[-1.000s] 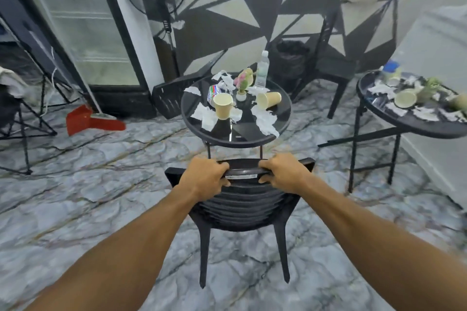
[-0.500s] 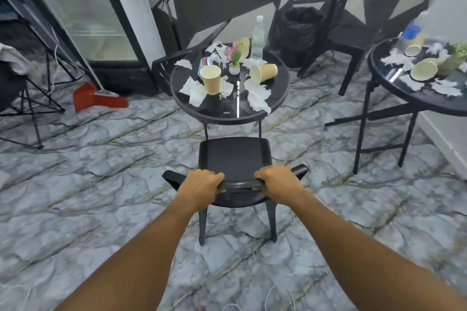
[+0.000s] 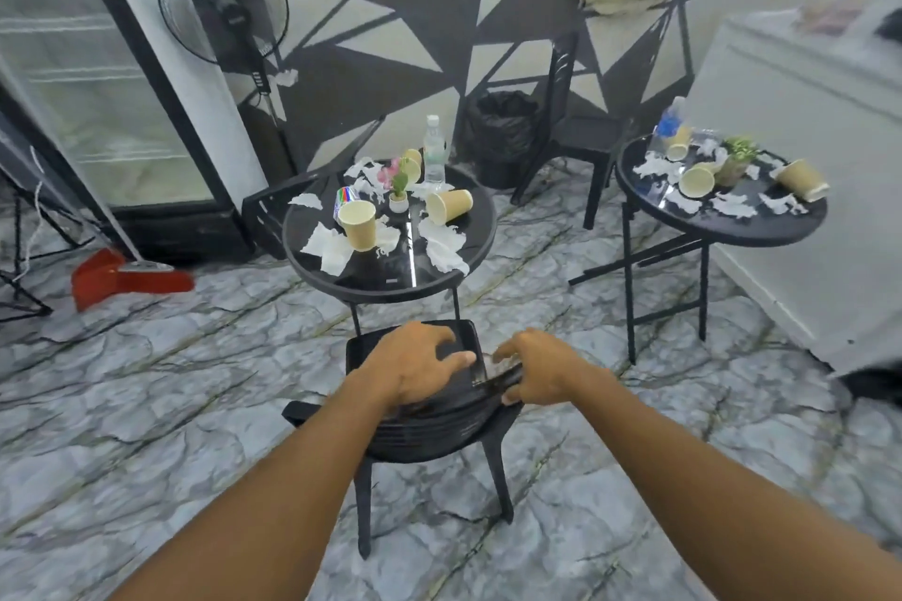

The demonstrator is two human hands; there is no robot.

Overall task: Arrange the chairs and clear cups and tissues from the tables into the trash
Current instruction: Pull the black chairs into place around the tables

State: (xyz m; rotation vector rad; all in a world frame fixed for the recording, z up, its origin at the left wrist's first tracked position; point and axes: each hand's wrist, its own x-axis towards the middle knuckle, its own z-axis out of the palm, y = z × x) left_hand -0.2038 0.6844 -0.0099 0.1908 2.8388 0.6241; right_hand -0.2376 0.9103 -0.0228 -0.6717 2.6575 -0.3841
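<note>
On near table (image 3: 390,294), 1 upright cup (image 3: 359,225)

Grey veined marble-look tile floor (image 3: 146,381). Black-and-cream triangle-painted wall (image 3: 415,15) at back. Black pedestal fan (image 3: 223,3) stands left, beside tall glass-door display fridge (image 3: 97,88). Red plastic dustpan (image 3: 122,278) lies on floor. Large white cabinet (image 3: 805,161) at right.

Café: littered tables (image 3: 385,282), display fridge (image 3: 97,112)
</note>
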